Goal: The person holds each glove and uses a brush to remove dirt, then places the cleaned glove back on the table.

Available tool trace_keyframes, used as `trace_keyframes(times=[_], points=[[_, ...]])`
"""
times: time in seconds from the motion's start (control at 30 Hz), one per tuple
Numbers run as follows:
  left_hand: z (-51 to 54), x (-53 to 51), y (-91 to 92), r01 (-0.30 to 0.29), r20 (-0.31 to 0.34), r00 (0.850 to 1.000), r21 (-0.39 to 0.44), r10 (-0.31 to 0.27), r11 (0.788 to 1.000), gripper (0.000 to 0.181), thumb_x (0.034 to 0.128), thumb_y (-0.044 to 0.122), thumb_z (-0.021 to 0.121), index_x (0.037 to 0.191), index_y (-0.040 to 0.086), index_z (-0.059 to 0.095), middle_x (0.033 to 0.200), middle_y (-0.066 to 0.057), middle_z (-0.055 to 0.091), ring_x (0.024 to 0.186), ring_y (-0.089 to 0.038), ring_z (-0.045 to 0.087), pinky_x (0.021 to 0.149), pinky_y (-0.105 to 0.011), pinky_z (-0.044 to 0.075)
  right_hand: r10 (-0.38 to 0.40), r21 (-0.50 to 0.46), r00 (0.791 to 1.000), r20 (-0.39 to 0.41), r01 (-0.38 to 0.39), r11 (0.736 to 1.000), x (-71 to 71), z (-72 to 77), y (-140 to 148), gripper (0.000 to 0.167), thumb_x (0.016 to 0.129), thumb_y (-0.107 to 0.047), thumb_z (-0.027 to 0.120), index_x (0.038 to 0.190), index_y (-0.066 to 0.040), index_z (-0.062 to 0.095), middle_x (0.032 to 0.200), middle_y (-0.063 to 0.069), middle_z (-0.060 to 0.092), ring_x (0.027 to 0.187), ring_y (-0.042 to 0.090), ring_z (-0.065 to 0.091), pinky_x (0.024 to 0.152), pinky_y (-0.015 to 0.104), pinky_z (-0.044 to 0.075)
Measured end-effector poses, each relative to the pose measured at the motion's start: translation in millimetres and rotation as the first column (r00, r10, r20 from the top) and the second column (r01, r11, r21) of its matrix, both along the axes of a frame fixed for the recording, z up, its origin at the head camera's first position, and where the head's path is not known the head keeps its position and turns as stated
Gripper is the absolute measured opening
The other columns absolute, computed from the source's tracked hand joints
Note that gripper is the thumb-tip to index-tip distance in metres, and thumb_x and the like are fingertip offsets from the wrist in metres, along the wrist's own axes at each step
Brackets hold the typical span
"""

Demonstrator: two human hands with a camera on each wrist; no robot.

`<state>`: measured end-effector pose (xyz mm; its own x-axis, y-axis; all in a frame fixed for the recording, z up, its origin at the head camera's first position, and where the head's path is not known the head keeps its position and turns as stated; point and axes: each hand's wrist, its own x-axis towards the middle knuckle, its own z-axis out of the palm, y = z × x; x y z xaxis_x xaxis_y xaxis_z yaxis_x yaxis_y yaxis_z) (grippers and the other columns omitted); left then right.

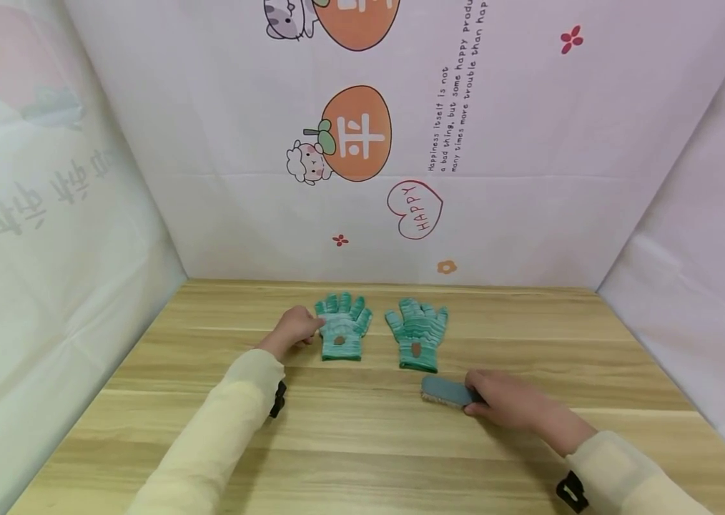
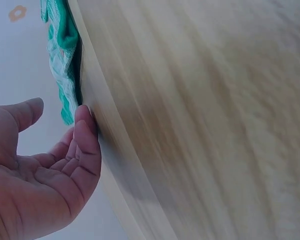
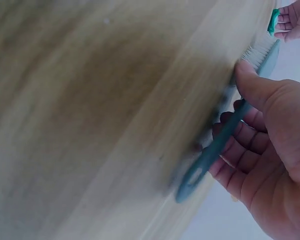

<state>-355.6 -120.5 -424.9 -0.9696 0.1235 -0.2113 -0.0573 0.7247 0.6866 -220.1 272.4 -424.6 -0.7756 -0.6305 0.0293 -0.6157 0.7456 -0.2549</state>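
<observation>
Two green-and-white knitted gloves lie flat on the table, each with a brown spot near its cuff: the left glove (image 1: 341,329) and the right glove (image 1: 417,335). My left hand (image 1: 300,326) is at the left edge of the left glove. In the left wrist view its thumb stands apart from the loosely bent fingers (image 2: 87,150), with nothing between them; whether they touch the glove I cannot tell. My right hand (image 1: 507,400) grips a blue-grey scrub brush (image 1: 445,390) by the handle, bristles down, just below the right glove's cuff. The right wrist view shows the handle (image 3: 215,150) across my curled fingers.
The wooden table (image 1: 337,450) ends at a white printed cloth (image 1: 504,229) hanging behind it. More white cloth (image 1: 47,286) stands along the left side and on the right. Black straps (image 1: 571,492) sit at both wrists.
</observation>
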Motion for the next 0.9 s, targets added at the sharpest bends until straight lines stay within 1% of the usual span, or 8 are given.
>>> trace_keyframes(times=[0.07,0.23,0.37,0.47,0.7,0.8,0.9], points=[[0.3,-0.1,1.9,-0.01,0.009,1.0,0.015,0.01,1.0,0.054,0.0997,0.029,0.056,0.05,0.013,0.044,0.051,-0.005,0.049,0.042,-0.015,0.041,0.046,-0.028,0.041,-0.001,-0.014,1.0,0.007,0.002,1.0,0.8,-1.0,0,0.022,0.091,-0.021,0.069,0.096,-0.012,0.05,0.081,-0.008,0.046,0.069,0.005,0.04,0.059,0.024,0.038],[-0.7,-0.8,6.0,-0.033,0.013,0.999,0.015,0.033,0.999,0.052,0.0992,0.029,0.057,0.052,0.011,0.045,0.051,-0.005,0.047,0.042,-0.016,0.041,0.044,-0.028,0.041,-0.006,-0.042,1.0,0.025,0.007,0.999,2.4,-3.0,0,0.022,0.093,-0.017,0.067,0.101,-0.009,0.048,0.085,-0.007,0.047,0.072,0.006,0.042,0.061,0.026,0.039],[-2.6,-2.1,7.6,-0.056,-0.002,0.998,-0.01,0.056,0.998,0.051,0.0982,0.027,0.059,0.051,0.012,0.044,0.052,-0.006,0.05,0.044,-0.016,0.045,0.044,-0.027,0.042,-0.009,-0.042,1.0,0.021,0.009,0.999,2.8,-4.0,0,0.022,0.093,-0.016,0.067,0.102,-0.009,0.048,0.085,-0.007,0.047,0.073,0.006,0.042,0.061,0.026,0.039],[-1.9,-2.0,8.9,-0.066,-0.001,0.998,-0.022,0.066,0.998,0.051,0.0978,0.027,0.059,0.051,0.014,0.042,0.052,-0.006,0.051,0.044,-0.016,0.046,0.044,-0.028,0.042,-0.007,-0.042,1.0,0.01,0.008,0.999,2.9,-4.7,0,0.023,0.092,-0.015,0.067,0.102,-0.009,0.047,0.085,-0.007,0.048,0.073,0.006,0.042,0.061,0.027,0.04],[2.1,-1.0,12.6,-0.06,0.019,0.998,-0.035,0.061,0.998,0.048,0.0974,0.025,0.058,0.053,0.013,0.044,0.051,-0.006,0.047,0.043,-0.017,0.043,0.045,-0.029,0.04,0.005,-0.051,1.0,0.006,-0.005,0.999,3.2,-5.2,0,0.024,0.092,-0.014,0.067,0.103,-0.008,0.047,0.087,-0.006,0.05,0.074,0.006,0.045,0.062,0.027,0.042],[2.1,-2.0,14.3,-0.051,0.009,0.999,-0.037,0.051,0.998,0.047,0.097,0.023,0.058,0.054,0.013,0.043,0.05,-0.006,0.045,0.043,-0.018,0.042,0.044,-0.029,0.04,0.019,-0.057,1.0,-0.022,-0.02,0.998,3.5,-5.3,0,0.024,0.092,-0.014,0.068,0.103,-0.007,0.047,0.087,-0.006,0.05,0.074,0.005,0.045,0.062,0.027,0.042],[3.0,-2.4,17.0,-0.043,0.003,0.999,-0.066,0.043,0.997,0.042,0.0966,0.023,0.058,0.058,0.012,0.046,0.051,-0.007,0.046,0.044,-0.019,0.042,0.044,-0.031,0.039,0.028,-0.058,0.998,-0.052,-0.03,0.998,3.9,-5.9,1,0.025,0.092,-0.014,0.068,0.103,-0.007,0.047,0.088,-0.006,0.05,0.075,0.006,0.046,0.062,0.028,0.043]])
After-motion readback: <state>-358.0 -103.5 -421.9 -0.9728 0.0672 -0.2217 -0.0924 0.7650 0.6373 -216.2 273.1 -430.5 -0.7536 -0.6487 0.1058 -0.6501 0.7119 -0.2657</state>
